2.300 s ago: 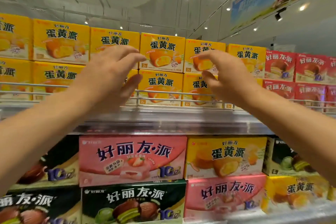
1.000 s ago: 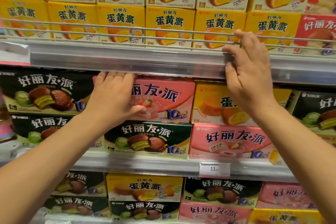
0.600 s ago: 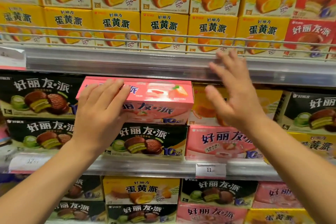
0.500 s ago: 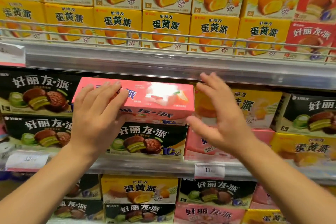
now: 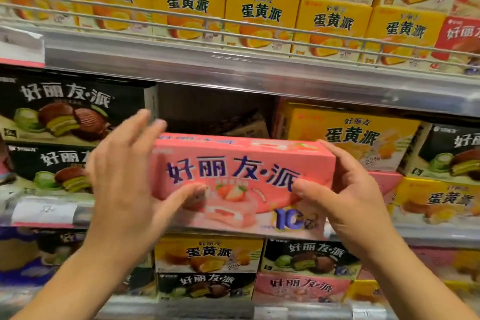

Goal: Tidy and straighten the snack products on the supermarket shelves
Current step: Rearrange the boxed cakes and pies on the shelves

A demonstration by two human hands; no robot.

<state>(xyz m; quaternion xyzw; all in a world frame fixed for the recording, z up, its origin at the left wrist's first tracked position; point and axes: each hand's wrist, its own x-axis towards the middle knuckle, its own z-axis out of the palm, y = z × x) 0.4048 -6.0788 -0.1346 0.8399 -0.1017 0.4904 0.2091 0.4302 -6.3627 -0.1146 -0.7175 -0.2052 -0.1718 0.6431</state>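
Pink snack box (image 5: 241, 179) held in front of shelf gap.
Right hand (image 5: 348, 197) grip pinches its right end; left hand (image 5: 124, 179) grip spread, thumb on front.

Two hands: left hand (image 5: 124, 184) and right hand (image 5: 350, 202). One pink box (image 5: 241, 182) out in front of the shelves. Six yellow boxes (image 5: 259, 13) behind the top wire rail (image 5: 155, 14), with more above, cut off. On the middle shelf, three dark boxes (image 5: 65, 112) and two yellow.
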